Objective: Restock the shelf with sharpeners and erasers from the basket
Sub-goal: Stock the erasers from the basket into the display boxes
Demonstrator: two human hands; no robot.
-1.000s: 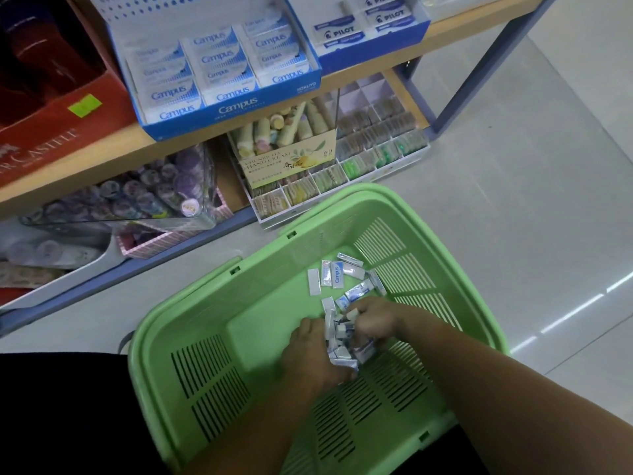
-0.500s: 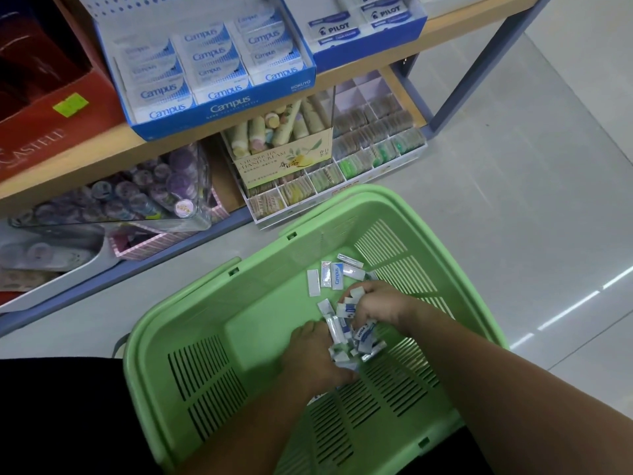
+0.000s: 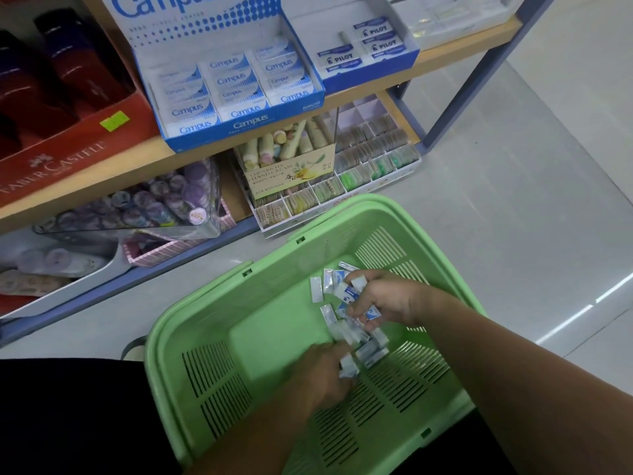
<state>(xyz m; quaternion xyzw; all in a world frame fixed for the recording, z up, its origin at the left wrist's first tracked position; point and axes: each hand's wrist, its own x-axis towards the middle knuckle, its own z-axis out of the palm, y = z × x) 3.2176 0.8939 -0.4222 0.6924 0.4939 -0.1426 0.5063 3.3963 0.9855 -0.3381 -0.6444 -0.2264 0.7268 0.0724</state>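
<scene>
Several erasers (image 3: 342,291) sat bunched in the curled grip of the right hand (image 3: 387,298); the left hand (image 3: 318,375) pinched more below it. Judged light, stiff, slippery-wrapped; best held across flat faces.

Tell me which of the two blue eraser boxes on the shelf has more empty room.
The Pilot box, on the right: only a few erasers lie in it, while the Campus box beside it is packed with full rows.
</scene>
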